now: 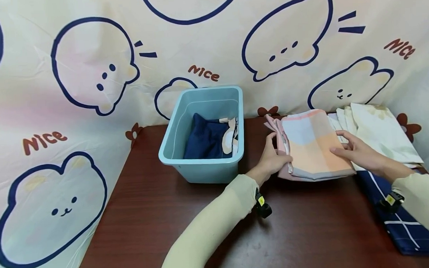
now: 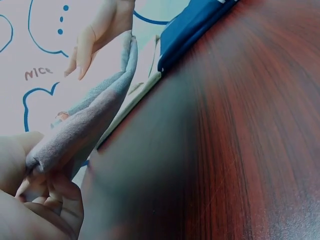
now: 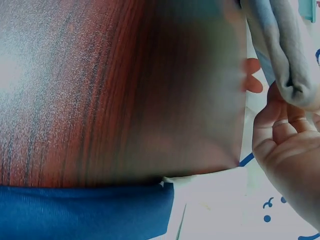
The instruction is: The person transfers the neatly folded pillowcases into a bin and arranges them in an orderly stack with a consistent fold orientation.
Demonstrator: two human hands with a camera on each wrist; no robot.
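Left hand (image 1: 271, 160) and right hand (image 1: 362, 151) pinch cloth (image 1: 308, 146) — only wrist views show fingers (image 2: 67, 200) underneath.

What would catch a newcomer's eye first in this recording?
Probably the folded pastel checked cloth, gripped at its two sides by the left hand and the right hand. Next comes the light-blue bin to its left on the red-brown table, with navy fabric inside. Behind everything, a pale backdrop shows big cartoon animal outlines and the word "Nice".
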